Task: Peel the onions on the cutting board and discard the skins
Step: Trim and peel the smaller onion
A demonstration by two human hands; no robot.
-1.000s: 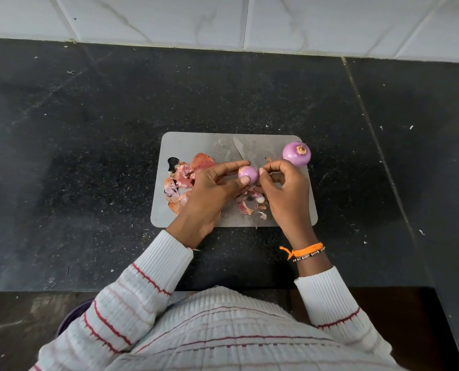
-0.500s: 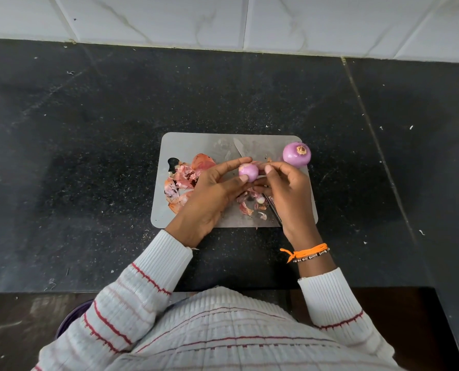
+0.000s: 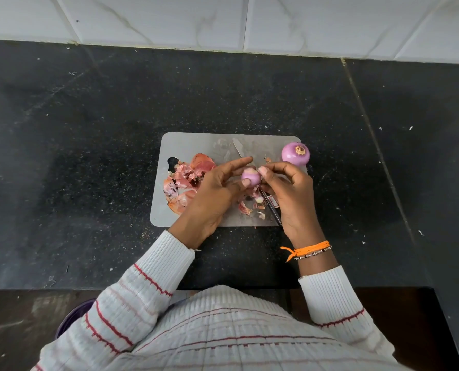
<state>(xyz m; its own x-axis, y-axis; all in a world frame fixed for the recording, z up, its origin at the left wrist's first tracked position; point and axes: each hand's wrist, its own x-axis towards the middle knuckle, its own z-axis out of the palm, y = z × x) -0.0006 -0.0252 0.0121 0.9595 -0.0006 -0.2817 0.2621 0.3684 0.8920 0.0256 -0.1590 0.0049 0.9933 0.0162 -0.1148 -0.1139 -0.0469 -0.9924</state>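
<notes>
Clearly, the small purple peeled onion (image 3: 251,177) is pinched by fingers of both hands above the grey cutting board (image 3: 196,141); slick, it could be squeezed out onto the steel knife (image 3: 269,207) lying beneath.

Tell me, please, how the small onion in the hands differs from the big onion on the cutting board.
The small onion is plainly smaller than the big onion. The small onion is held above the cutting board, between the left hand and right hand; the big onion rests alone at the board's far right corner, untouched. Both are purple, glossy and look peeled.
</notes>
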